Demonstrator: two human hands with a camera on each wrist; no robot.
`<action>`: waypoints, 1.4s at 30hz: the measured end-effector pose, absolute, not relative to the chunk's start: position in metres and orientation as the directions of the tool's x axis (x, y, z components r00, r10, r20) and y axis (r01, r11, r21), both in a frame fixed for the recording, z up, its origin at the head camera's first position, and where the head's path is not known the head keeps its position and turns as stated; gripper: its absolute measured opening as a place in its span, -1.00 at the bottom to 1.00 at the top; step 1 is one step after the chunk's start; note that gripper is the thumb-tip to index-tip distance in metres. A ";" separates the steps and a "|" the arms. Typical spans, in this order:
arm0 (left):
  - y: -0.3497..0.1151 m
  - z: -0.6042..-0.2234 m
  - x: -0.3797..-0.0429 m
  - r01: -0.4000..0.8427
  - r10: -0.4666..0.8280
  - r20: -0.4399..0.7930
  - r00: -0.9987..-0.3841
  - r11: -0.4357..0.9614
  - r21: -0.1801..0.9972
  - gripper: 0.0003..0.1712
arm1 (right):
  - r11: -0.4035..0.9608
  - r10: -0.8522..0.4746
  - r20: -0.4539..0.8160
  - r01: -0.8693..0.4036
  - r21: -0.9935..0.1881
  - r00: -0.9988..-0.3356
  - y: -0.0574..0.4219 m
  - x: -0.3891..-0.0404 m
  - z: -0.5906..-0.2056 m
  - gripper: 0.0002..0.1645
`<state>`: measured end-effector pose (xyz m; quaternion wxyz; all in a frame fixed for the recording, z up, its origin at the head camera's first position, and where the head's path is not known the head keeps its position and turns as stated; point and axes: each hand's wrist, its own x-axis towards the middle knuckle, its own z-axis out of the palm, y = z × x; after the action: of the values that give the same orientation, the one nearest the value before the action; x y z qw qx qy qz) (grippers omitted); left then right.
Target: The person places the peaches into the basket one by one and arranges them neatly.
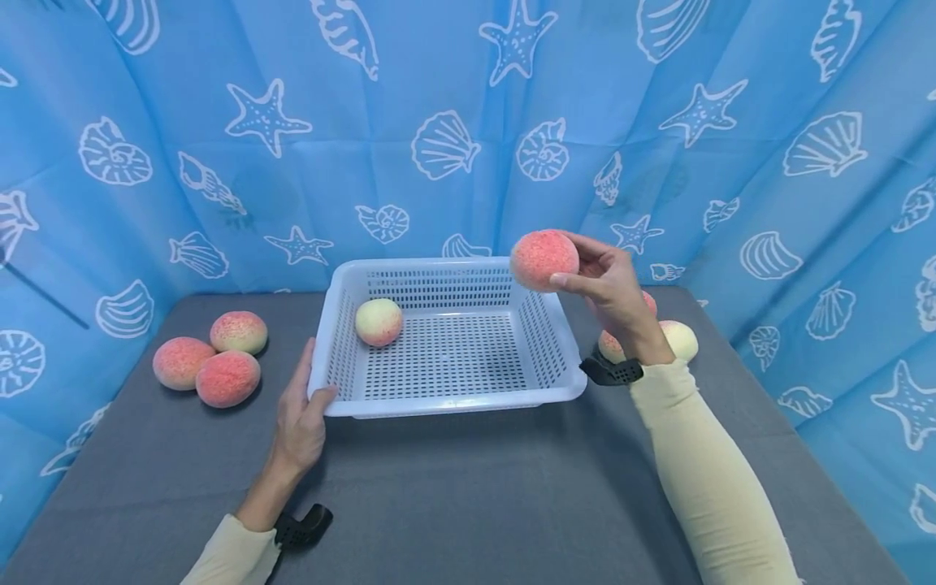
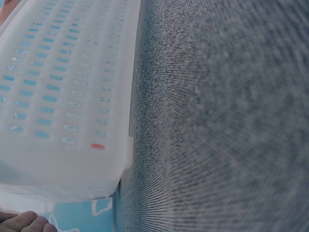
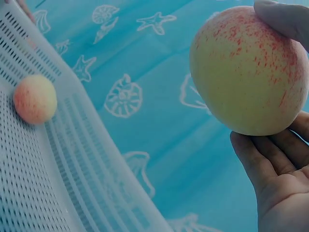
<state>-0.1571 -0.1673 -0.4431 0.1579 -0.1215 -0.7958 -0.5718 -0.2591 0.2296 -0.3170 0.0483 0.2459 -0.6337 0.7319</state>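
My right hand (image 1: 610, 284) holds a red-and-yellow peach (image 1: 544, 260) above the right rim of a white perforated plastic basket (image 1: 453, 404). Thumb and fingers grip it from opposite sides, as the right wrist view shows with the held peach (image 3: 246, 72). At the basket's left front corner, my left hand (image 1: 300, 422) grips the rim, thumb over the edge. One pale yellow-and-pink peach (image 1: 379, 322) lies inside, toward the left end. In the left wrist view, the basket's slotted side (image 2: 63, 96) fills the left part, with fingertips (image 2: 29, 223) at the bottom corner.
Three peaches (image 1: 228, 379) lie grouped on the grey cloth-covered table (image 1: 453, 504) left of the basket. More peaches (image 1: 680, 340) sit to the right, partly hidden behind my right forearm. A blue curtain (image 1: 395, 97) with shell and starfish prints hangs behind the table and along its sides.
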 end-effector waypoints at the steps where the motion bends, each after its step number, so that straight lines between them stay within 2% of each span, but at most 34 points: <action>1: -0.167 -0.443 -0.157 0.370 0.012 0.386 -0.922 0.314 0.874 -0.14 | -0.201 -0.246 0.416 -0.374 -0.906 -0.876 0.223 -0.264 -0.317 -0.28; 6: -0.167 -0.444 -0.157 0.357 0.007 0.375 -0.927 0.320 0.878 -0.14 | -0.204 -0.258 0.389 -0.344 -0.917 -0.884 0.193 -0.290 -0.321 -0.30; 10: -0.167 -0.444 -0.158 0.354 0.006 0.374 -0.928 0.337 0.873 -0.15 | -0.181 -0.269 0.313 -0.272 -0.945 -0.911 0.169 -0.309 -0.330 -0.32; 17: -0.166 -0.446 -0.158 0.355 0.012 0.371 -0.928 0.322 0.877 -0.14 | 0.045 -0.272 0.122 -0.139 -0.989 -0.955 0.139 -0.327 -0.350 -0.30; 27: -0.167 -0.447 -0.157 0.364 0.017 0.380 -0.925 0.328 0.872 -0.14 | 0.257 -0.340 -0.021 -0.071 -0.964 -0.940 0.113 -0.340 -0.371 -0.31; 38: -0.168 -0.446 -0.158 0.361 0.011 0.377 -0.926 0.317 0.877 -0.14 | 0.465 -0.420 -0.067 -0.152 -0.872 -0.905 0.093 -0.338 -0.388 -0.33; 42: -0.168 -0.446 -0.158 0.359 0.010 0.375 -0.927 0.315 0.879 -0.14 | 0.503 -0.426 -0.088 -0.155 -0.851 -0.900 0.089 -0.336 -0.388 -0.32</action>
<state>-0.1578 -0.1682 -0.4457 0.1520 -0.1156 -0.7964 -0.5738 -0.3362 0.0888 -0.3885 -0.1448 0.1698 -0.8546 0.4688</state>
